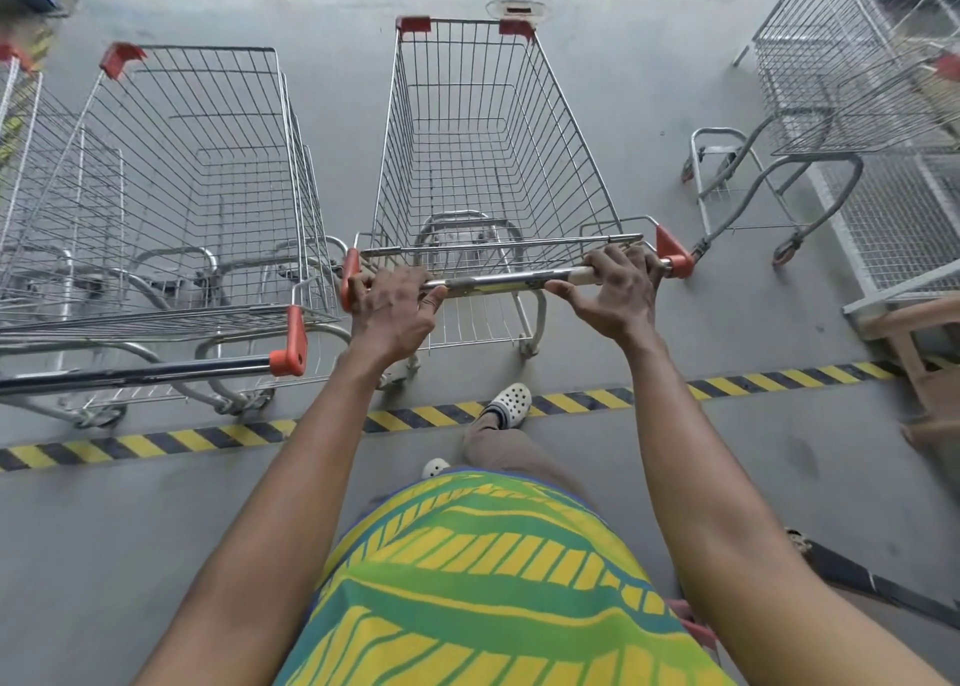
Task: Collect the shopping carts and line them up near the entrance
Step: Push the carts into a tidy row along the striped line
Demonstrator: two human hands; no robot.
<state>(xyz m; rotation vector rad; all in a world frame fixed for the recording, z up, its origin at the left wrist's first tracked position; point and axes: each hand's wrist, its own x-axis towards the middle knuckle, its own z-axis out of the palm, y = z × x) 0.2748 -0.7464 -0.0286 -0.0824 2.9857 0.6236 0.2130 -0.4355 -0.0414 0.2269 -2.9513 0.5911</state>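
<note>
Cart (493, 134) w/ both hands gripping its handle bar (498, 283): left hand (392, 303) at left end, right hand (618, 290) near right; no readable writing

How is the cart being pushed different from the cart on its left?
The pushed cart has a shiny silver handle, gripped by the left hand and right hand; the left cart has a dark handle nobody touches. The left cart's handle sits nearer the striped line. Both are empty wire carts with orange corners.

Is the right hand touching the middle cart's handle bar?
Touching: head view shows the right hand, fingers curled over the handle bar near its orange end.
</note>
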